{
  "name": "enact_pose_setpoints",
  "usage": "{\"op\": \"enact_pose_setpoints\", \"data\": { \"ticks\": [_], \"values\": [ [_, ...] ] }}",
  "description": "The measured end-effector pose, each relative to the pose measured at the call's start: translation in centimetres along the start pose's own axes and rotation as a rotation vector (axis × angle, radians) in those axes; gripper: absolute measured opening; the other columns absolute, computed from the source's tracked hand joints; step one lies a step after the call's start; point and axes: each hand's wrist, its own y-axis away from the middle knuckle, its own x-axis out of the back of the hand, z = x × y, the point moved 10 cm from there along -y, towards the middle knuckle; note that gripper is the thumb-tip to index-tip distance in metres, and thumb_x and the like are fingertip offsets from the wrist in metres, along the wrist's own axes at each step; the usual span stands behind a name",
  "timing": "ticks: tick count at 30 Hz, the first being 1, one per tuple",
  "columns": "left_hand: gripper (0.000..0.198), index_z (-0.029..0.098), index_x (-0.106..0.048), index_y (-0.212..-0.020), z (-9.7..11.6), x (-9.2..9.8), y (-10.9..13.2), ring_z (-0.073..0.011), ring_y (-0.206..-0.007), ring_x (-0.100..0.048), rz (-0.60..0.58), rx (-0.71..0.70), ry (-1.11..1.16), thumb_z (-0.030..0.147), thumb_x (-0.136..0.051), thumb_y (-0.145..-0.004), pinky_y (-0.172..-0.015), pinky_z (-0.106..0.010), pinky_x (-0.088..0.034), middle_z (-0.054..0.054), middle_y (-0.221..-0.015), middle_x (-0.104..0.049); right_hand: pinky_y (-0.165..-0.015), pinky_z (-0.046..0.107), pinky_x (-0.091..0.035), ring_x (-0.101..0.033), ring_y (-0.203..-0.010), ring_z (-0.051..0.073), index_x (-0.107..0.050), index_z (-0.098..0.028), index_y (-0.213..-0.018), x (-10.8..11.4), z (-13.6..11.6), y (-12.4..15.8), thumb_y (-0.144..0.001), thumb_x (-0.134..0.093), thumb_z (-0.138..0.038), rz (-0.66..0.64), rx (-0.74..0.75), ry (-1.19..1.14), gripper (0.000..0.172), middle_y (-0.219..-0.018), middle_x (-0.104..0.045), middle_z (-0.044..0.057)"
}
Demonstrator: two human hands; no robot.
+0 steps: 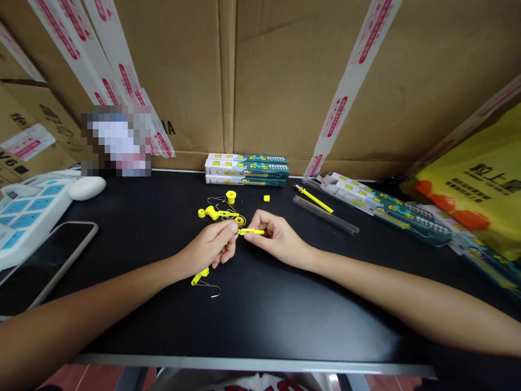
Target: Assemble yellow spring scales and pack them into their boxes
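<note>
Left hand (pixel 214 243) and right hand (pixel 284 239) hold 1 slim yellow piece (pixel 257 232) over the black table (pixel 285 315).
Left thumb and forefinger pinch its left end; right fingertips pinch its right end. Loose yellow parts (pixel 211 212) lie just beyond; boxes (pixel 246 171) lie stacked near the far edge.

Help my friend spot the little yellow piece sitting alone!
Find the stacked boxes at the black table's back. In front of their right half, beyond the right hand, sits a little yellow piece. It's stubby and alone, between the yellow cluster to the left and the long yellow rod rightward.
</note>
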Motion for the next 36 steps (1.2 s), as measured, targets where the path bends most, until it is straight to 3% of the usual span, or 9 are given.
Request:
{"op": "enact_pose_setpoints", "data": {
  "ticks": [11,18,28,36],
  "values": [
    [0.033,0.019,-0.04,-0.073,0.0,-0.1,0.0,-0.0054,-0.035,-0.036,-0.004,0.005,0.03,0.043,-0.034,-0.095,-0.034,-0.014,-0.035,0.007,-0.046,-0.044,-0.052,0.021,-0.029,-0.036,-0.055,0.006,-0.048,-0.017,-0.075,-0.3,0.3,-0.3,-0.073,-0.076,-0.04,-0.053,-0.061,-0.067,0.036,-0.062,-0.045,-0.007],
    [0.035,0.02,-0.042,-0.079,-0.2,-0.3,0.3,-0.0045,-0.037,-0.037,-0.023,-0.017,0.006,0.05,-0.037,-0.095,-0.034,-0.013,-0.035,0.008,-0.052,-0.046,-0.039,0.019,-0.021,-0.029,-0.041,0.004,-0.047,-0.019,-0.078,-0.3,0.5,-0.3,-0.079,-0.069,-0.044,-0.117,-0.156,-0.17,0.033,-0.051,-0.038,-0.012],
    [0.035,0.019,-0.039,-0.068,0.3,-0.7,0.1,-0.0041,-0.034,-0.036,-0.068,-0.021,-0.055,0.041,-0.035,-0.095,-0.036,-0.013,-0.036,0.007,-0.043,-0.047,-0.044,0.019,-0.026,-0.034,-0.048,0.004,-0.045,-0.018,-0.069,0.2,-0.1,-0.5,-0.071,-0.077,-0.04,-0.048,-0.035,-0.068,0.039,-0.057,-0.044,-0.009],
    [0.041,0.018,-0.042,-0.062,-1.0,-0.3,-0.2,-0.0056,-0.029,-0.04,-0.019,0.115,0.06,0.044,-0.037,-0.093,-0.032,-0.014,-0.036,0.004,-0.037,-0.049,-0.05,0.02,-0.033,-0.038,-0.054,0.007,-0.044,-0.019,-0.068,1.2,-0.7,-0.3,-0.08,-0.068,-0.042,0.047,0.078,0.162,0.036,-0.062,-0.045,-0.006]
  ]
}}
